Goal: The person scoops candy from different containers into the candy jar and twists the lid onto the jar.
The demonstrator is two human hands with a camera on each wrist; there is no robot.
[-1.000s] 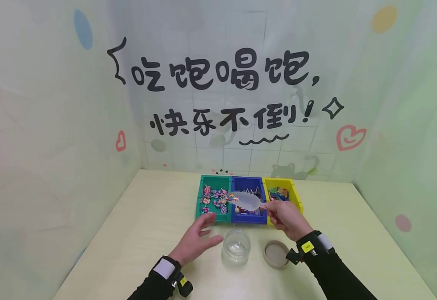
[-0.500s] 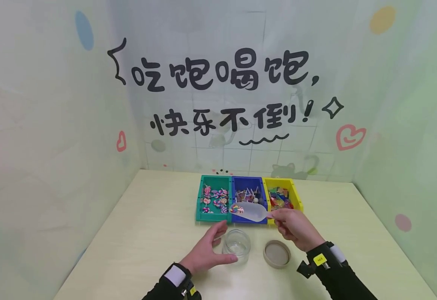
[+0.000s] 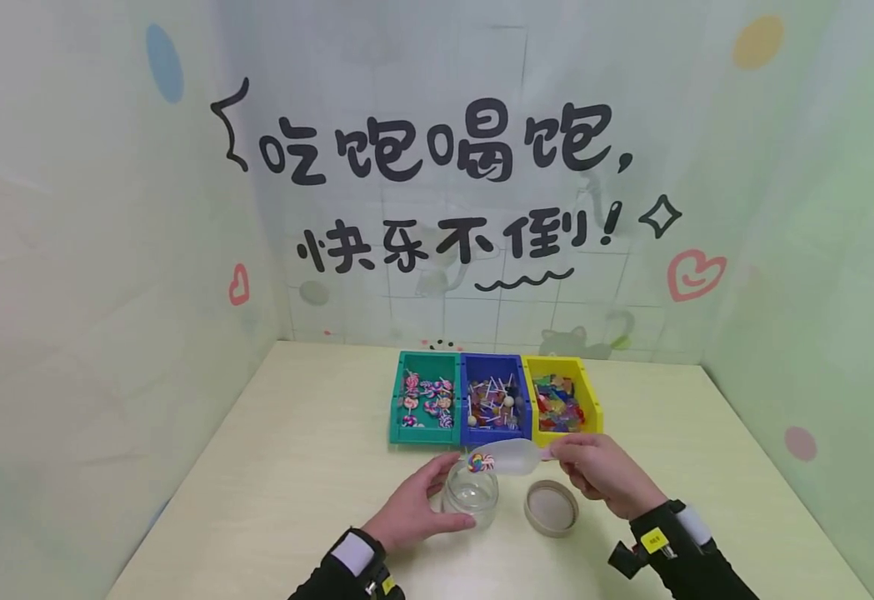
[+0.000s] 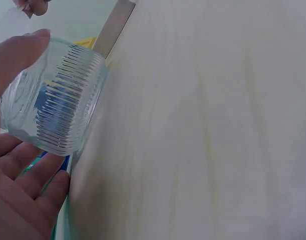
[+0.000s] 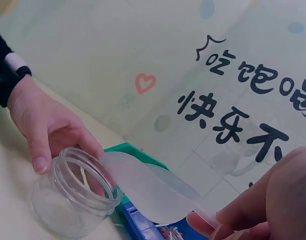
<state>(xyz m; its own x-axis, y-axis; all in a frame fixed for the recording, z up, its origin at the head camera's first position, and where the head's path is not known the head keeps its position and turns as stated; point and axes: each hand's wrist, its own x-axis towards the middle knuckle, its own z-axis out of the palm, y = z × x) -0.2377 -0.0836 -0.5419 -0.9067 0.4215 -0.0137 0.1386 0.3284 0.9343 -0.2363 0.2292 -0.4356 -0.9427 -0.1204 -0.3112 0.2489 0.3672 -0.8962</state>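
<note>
The right grip pinches a scoop — candy at its tip — by the open jar the left grip clasps.

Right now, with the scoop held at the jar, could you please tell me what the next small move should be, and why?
I would probably tip the scoop down with the right hand: its candy lies at the tip, near the rim of the open jar, which the left hand holds.
</note>
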